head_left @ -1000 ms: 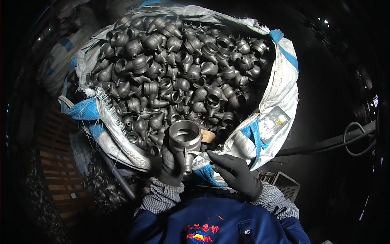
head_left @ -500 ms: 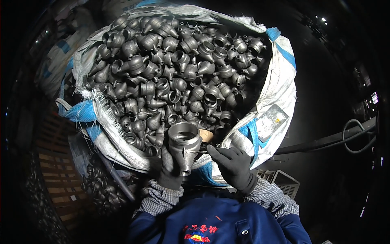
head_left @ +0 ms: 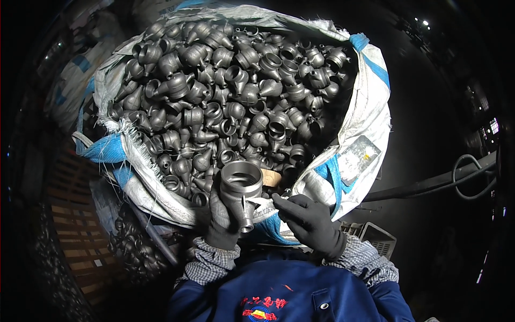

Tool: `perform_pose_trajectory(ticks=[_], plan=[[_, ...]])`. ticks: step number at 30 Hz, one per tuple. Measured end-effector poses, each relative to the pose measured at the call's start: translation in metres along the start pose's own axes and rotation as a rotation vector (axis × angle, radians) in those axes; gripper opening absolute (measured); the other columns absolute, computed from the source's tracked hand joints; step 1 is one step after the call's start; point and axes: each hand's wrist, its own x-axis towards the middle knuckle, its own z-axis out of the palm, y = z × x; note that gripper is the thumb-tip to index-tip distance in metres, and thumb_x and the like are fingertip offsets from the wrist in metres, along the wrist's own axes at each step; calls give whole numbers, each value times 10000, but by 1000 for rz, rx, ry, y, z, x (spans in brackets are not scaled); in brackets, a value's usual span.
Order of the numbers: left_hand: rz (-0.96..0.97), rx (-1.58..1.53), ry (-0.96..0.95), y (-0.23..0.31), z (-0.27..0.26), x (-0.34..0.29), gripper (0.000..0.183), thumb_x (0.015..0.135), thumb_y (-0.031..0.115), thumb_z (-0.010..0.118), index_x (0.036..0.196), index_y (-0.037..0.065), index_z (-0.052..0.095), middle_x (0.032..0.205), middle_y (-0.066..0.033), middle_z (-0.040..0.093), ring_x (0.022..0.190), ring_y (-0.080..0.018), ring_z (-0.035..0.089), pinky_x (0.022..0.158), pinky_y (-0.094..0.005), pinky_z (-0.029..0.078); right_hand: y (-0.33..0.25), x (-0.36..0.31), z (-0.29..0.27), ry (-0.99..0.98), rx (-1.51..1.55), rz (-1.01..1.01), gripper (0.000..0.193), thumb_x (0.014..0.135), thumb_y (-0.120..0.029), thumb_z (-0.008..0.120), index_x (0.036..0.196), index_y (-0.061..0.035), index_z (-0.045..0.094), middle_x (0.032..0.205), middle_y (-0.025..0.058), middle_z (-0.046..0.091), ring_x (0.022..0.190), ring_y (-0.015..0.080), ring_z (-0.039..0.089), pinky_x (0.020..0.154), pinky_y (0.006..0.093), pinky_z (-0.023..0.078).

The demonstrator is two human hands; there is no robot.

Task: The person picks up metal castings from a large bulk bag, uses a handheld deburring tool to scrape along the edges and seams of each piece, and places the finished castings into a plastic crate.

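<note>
The left hand (head_left: 221, 220), in a dark glove, has its fingers clamped round a grey metal fitting (head_left: 241, 188), which sits over the near edge of a white bag (head_left: 371, 107), its wide threaded mouth up and its narrow neck slanting toward the wearer. The body of the fitting hides part of that grip. The gloved right hand (head_left: 315, 225) is just to the right, fingers bent, tips near the fitting's side; I cannot tell whether they pinch anything. A wooden piece (head_left: 271, 178) shows behind the fitting, its left end covered.

Many similar fittings (head_left: 248, 95) fill the bag, overlapping and sinking into shadow along its right inner wall. A grey crate (head_left: 385, 246) is partly hidden by the right sleeve (head_left: 365, 263). At lower left, a pile of dark parts (head_left: 137, 248) blurs into the gloom beside brown slats (head_left: 78, 236).

The bag's rim bulges close in front of both hands. Only a narrow gap parts the fitting from the right fingertips. Dark space opens right of the bag, crossed by a pole (head_left: 424, 190).
</note>
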Motion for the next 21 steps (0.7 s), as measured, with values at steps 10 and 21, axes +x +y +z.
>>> perform_pose_trajectory(ticks=[10, 21], plan=[[-8, 80, -12, 4, -2, 6, 604, 915, 564, 491, 1217, 43, 538, 1172, -137, 602, 1057, -291, 592, 882, -463, 524, -1, 4, -10, -133, -138, 8, 496, 833, -143, 630, 1317, -216, 550, 778, 66, 564, 626, 233, 585, 525, 347, 449], [-87, -42, -50, 5, -8, 6, 593, 925, 558, 469, 1226, 51, 540, 1192, -148, 597, 1088, -312, 577, 910, -498, 505, 20, 12, -22, -332, 225, 103, 507, 851, -95, 604, 1337, -221, 539, 931, 121, 646, 795, 267, 636, 710, 353, 498]])
